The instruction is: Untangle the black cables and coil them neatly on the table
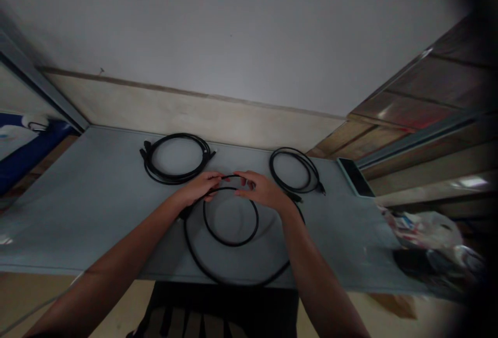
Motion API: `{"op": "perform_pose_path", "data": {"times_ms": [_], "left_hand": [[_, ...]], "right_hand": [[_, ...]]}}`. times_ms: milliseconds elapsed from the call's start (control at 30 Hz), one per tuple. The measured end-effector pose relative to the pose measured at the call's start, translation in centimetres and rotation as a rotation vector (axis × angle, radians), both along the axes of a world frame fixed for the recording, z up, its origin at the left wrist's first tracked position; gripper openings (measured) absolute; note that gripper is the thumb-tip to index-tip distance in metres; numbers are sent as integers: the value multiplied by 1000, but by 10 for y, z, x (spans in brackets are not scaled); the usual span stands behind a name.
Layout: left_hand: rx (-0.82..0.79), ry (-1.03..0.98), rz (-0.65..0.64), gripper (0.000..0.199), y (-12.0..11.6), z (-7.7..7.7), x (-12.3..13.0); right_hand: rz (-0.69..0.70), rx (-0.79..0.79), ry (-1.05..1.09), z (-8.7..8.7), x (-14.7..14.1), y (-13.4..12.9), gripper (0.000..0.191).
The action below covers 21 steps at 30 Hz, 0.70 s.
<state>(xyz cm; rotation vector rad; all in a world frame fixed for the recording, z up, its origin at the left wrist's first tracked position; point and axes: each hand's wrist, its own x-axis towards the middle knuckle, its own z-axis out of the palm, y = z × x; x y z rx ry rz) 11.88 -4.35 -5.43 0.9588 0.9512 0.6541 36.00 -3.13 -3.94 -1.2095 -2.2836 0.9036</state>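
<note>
Cable (233, 245) lies in loops on the counter (97, 198), its upper strands pinched by the left hand (201, 186) and the right hand (263, 188). From my station I judge two hazards: a relaxed grip could let the springy loops spread apart, and the widest loop, lying at the front edge, could slip over and drag the rest open.

Hands (199, 186) (262, 189) hold a looped black cable (230, 245); two coils (175, 177) (299, 191) lie beyond

Phone (356, 177), flat on the counter (105, 172), right of the fingers (247, 175); plastic bag (436, 226), farther right; pale panel (233, 42), upright beyond them.
</note>
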Motion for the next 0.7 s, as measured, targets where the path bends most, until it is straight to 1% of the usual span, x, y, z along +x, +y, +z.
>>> {"op": "perform_pose_path", "data": {"times_ms": [133, 233, 333, 433, 533, 633, 700], "left_hand": [[-48, -73, -60, 28, 0, 2, -1], [-26, -33, -71, 30, 0, 0, 1], [19, 43, -38, 33, 0, -1, 5], [51, 79, -21, 34, 0, -2, 8], [137, 108, -31, 34, 1, -3, 8], [206, 167, -52, 35, 2, -3, 7], [232, 201, -53, 35, 2, -4, 6]], "right_hand": [[16, -13, 38, -6, 8, 4, 41], [-11, -33, 45, -8, 19, 9, 35], [-57, -34, 23, -8, 30, 12, 33], [-41, -85, 34, -6, 36, 11, 38], [-25, -122, 25, -2, 32, 8, 41], [-70, -23, -34, 3, 16, 3, 31], [-105, 59, -78, 6, 4, 0, 29]]}}
